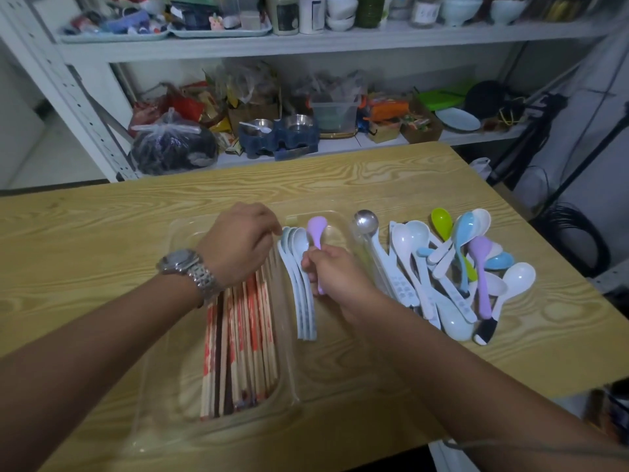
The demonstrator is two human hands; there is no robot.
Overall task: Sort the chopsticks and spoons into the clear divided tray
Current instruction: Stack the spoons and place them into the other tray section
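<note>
The clear divided tray (163, 386) lies on the wooden table in front of me. Its left compartment holds several wooden chopsticks (238, 352) with red print. Nested pale blue spoons (301, 287) lie in the middle compartment. My right hand (335, 272) grips a purple spoon (316, 229) by its handle, bowl pointing away, over the middle compartment beside the blue spoons. My left hand (240, 245), with a metal watch on the wrist, hovers curled over the far ends of the chopsticks; what its fingertips touch is hidden. A pile of mixed spoons (452, 267) lies right of the tray.
A steel spoon (366, 221) lies at the tray's right side. The table's right edge (544, 253) runs close behind the spoon pile. Shelves (306, 46) crowded with bags, bowls and containers stand beyond the table's far edge.
</note>
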